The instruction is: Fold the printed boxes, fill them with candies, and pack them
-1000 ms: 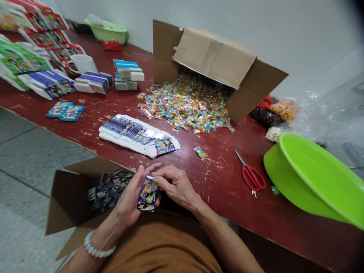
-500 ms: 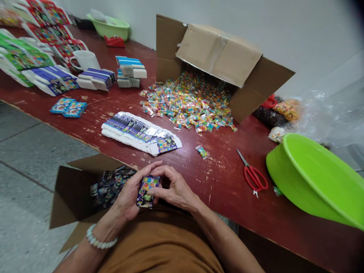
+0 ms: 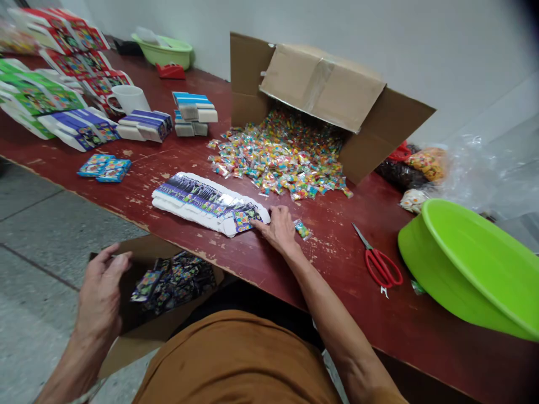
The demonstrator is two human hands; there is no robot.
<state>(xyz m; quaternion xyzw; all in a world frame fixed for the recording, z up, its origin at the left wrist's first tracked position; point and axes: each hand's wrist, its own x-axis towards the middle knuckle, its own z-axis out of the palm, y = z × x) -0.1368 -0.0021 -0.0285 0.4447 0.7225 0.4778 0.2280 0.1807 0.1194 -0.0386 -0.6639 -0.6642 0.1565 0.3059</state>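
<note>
My right hand (image 3: 281, 229) is at the right end of a fanned row of flat purple candy boxes (image 3: 197, 196), its thumb and fingers closing on the end flat candy box (image 3: 244, 219). My left hand (image 3: 101, 292) hangs over the left side of an open cardboard carton below the table edge, empty, with fingers apart. Inside that carton lies a pile of small filled purple-black candy boxes (image 3: 185, 280). One candy box (image 3: 145, 285) lies on the pile's left side, close to my left hand. A single candy packet (image 3: 302, 229) lies just right of my right hand.
A tipped cardboard box (image 3: 324, 84) spills many candy packets (image 3: 286, 160) onto the red table (image 3: 328, 269). Red-handled scissors (image 3: 381, 266) and a green basin (image 3: 471, 264) are at right. Stacked flat boxes (image 3: 82, 126), a white mug (image 3: 129, 100) and two blue boxes (image 3: 105, 167) stand left.
My left hand has let go of the filled candy box and moved left over the carton. My right hand has left that box and reached forward to the fanned row.
</note>
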